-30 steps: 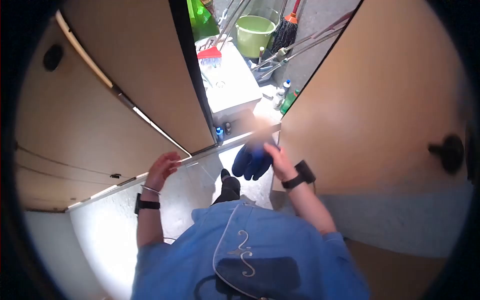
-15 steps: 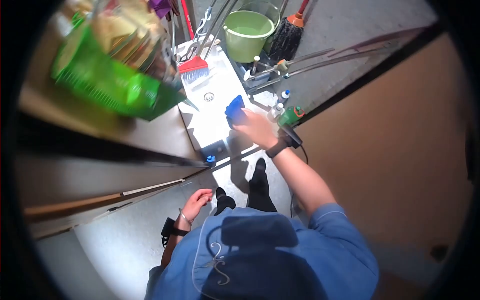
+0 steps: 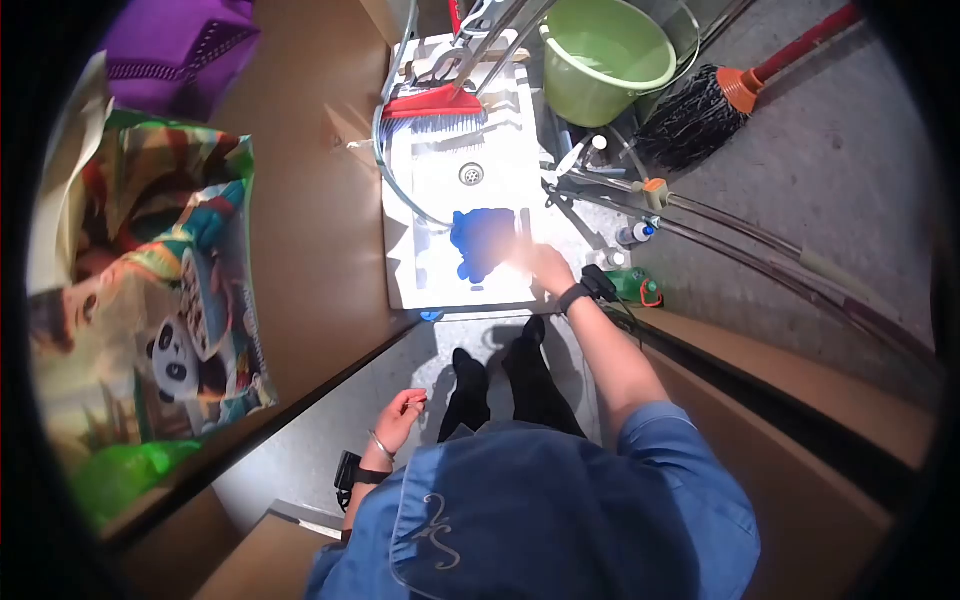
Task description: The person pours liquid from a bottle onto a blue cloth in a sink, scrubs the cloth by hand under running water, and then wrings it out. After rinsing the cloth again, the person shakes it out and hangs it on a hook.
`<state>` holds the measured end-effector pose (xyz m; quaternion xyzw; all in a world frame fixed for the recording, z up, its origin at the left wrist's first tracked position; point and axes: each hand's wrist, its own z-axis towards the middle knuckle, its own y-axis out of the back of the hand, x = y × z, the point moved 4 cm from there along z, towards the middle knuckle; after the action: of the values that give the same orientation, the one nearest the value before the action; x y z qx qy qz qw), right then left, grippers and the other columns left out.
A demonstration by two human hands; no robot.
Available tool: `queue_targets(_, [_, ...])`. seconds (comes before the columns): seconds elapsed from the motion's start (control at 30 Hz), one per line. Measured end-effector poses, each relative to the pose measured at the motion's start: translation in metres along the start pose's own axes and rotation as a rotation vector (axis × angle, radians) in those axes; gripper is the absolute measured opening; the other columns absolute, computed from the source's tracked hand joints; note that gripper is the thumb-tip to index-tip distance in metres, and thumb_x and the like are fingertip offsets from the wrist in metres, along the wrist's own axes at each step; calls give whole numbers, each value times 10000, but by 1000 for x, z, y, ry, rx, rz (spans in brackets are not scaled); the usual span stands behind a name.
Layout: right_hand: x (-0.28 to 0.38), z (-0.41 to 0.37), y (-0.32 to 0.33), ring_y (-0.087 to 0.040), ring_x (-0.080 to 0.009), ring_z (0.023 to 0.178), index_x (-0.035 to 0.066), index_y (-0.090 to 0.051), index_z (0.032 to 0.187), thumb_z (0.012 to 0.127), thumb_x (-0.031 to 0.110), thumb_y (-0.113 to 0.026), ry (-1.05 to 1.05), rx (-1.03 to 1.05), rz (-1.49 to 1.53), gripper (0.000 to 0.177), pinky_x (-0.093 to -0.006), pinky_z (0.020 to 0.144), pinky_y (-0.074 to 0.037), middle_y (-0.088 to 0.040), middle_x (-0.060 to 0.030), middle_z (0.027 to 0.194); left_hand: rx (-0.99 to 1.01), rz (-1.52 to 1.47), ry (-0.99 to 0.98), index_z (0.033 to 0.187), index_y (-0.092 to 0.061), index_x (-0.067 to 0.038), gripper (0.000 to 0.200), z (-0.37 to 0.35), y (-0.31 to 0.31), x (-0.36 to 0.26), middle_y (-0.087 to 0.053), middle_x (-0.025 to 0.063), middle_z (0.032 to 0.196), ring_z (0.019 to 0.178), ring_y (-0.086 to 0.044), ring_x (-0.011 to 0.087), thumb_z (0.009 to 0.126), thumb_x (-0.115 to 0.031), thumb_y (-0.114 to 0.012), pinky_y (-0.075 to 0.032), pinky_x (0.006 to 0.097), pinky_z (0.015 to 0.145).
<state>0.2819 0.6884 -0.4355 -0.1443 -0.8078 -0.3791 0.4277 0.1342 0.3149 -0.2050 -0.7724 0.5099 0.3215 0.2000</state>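
A blue cloth (image 3: 478,243) lies spread over the front part of a white floor sink (image 3: 425,292), near the drain (image 3: 471,175). My right hand (image 3: 545,265) reaches in from the right with its blurred fingers on the cloth's right edge. Lower down, my left hand (image 3: 402,412) hangs beside my legs, fingers loosely bent and nothing held. A red-headed brush (image 3: 435,103) with pale bristles rests across the back of the sink. Along the sink's left side curves a thin hose (image 3: 385,165), its end close to the cloth.
A green bucket (image 3: 605,75) stands behind the sink on the right, beside a dark broom (image 3: 695,115). Metal poles (image 3: 740,235) slant across the right. Small bottles (image 3: 635,235) and a green bottle (image 3: 632,287) stand by the sink. At left are a printed bag (image 3: 190,300) and a purple bag (image 3: 180,55).
My view has swung, bringing the sink closer and more upright. The cloth, bunched in my right hand before, is now spread out. My left hand's fingers have curled a little more.
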Motion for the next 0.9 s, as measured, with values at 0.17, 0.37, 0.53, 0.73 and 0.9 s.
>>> queue_targets(0.17, [96, -41, 75, -572, -169, 849, -26, -549, 1105, 788, 149, -591, -296, 86, 462, 364, -284, 773, -452, -611, -94, 944, -61, 32, -42, 1135, -532, -26, 281, 15, -13, -22, -588, 53, 1042, 979, -535, 116, 873, -130, -530, -419, 246, 864])
queue_targets(0.37, [274, 7, 171, -574, -224, 895, 21, -578, 1078, 779, 140, -594, 330, -106, 104, 322, -322, 811, -445, -601, -125, 939, -76, 22, -139, 1135, -524, -14, 284, 30, -11, -55, -588, 58, 1046, 938, -540, 103, 873, -123, -516, -431, 231, 828])
queue_targets(0.53, [427, 10, 264, -551, -298, 959, 42, -605, 1004, 764, 192, -579, 740, -372, -83, 284, -359, 837, -428, -591, -151, 978, -108, 66, -137, 1104, -549, -42, 270, 38, 6, -12, -617, 33, 904, 848, -552, 89, 890, -205, -525, -448, 230, 740])
queue_targets(0.73, [532, 63, 315, -580, -292, 955, 36, -606, 1026, 763, 189, -564, 805, -512, -247, 307, -370, 840, -447, -606, -152, 1019, -2, -62, -198, 1002, -577, -56, 202, 57, 56, 98, -543, 0, 750, 752, -511, 84, 884, -208, -515, -444, 252, 685])
queue_targets(0.9, [525, 180, 296, -593, -276, 981, 49, -600, 1095, 760, 203, -576, 697, -330, -58, 369, -347, 867, -450, -616, -154, 1041, -128, -40, 2, 997, -573, -54, 206, 63, 64, 109, -547, 13, 753, 747, -518, 100, 875, -212, -521, -444, 263, 673])
